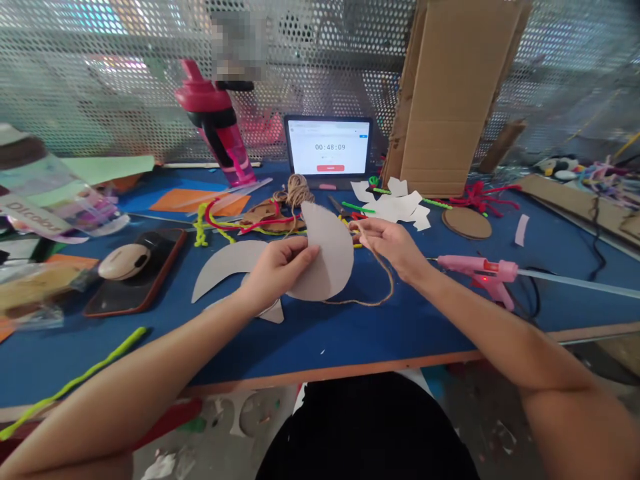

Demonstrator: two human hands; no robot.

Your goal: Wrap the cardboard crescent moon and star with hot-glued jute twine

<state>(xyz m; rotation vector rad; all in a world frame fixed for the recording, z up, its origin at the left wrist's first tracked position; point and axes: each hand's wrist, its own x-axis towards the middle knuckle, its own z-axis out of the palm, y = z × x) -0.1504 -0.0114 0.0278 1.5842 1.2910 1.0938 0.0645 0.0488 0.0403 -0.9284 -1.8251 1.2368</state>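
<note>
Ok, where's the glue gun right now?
In the head view, the pink hot glue gun lies on the blue table right of the person's right hand, below the round cardboard disc.

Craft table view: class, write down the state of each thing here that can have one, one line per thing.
Left hand, gripping a grey card half-disc
Right hand, pinching jute twine
Jute twine, looping loosely down over the blue table
Pink hot glue gun, lying on its side, red light on
Glue stick, loaded in the gun
Tablet, screen on, showing 00:48:09
Pink water bottle, upright
Cardboard box, flattened, standing on end
</note>
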